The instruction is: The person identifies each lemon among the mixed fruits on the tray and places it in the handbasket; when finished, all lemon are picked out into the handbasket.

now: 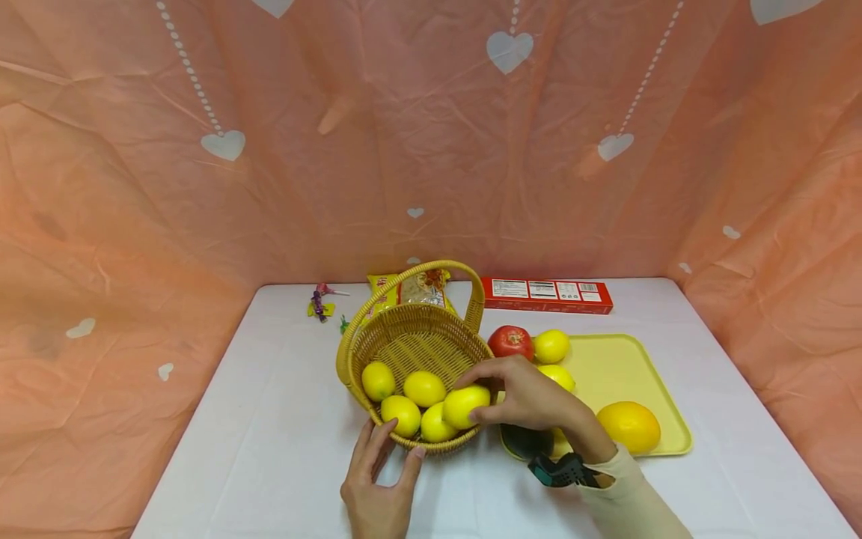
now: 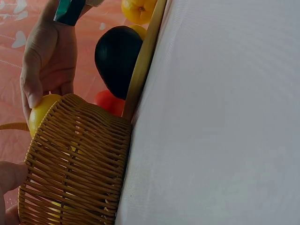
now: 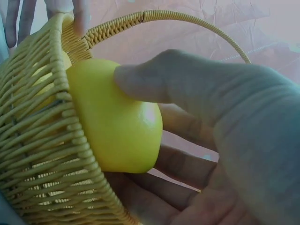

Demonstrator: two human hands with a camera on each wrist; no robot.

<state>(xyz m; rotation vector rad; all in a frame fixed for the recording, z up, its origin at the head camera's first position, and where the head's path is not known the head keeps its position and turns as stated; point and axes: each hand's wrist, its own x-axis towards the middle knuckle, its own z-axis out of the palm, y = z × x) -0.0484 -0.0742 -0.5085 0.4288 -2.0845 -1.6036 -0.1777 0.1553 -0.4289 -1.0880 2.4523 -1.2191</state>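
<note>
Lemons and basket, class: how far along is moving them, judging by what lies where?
Done: four lemons lie in the wicker basket. In hand: the right hand holds a fifth lemon over the basket's rim, while the left hand steadies the basket's near side. Left: two lemons sit on the yellow tray, beside a tomato and an orange.

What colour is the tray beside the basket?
Pale yellow tray; the head view shows it best.

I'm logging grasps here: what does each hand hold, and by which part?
The right hand grips a lemon round its sides, thumb on top. The left hand touches the basket's near wall with spread fingers.
</note>
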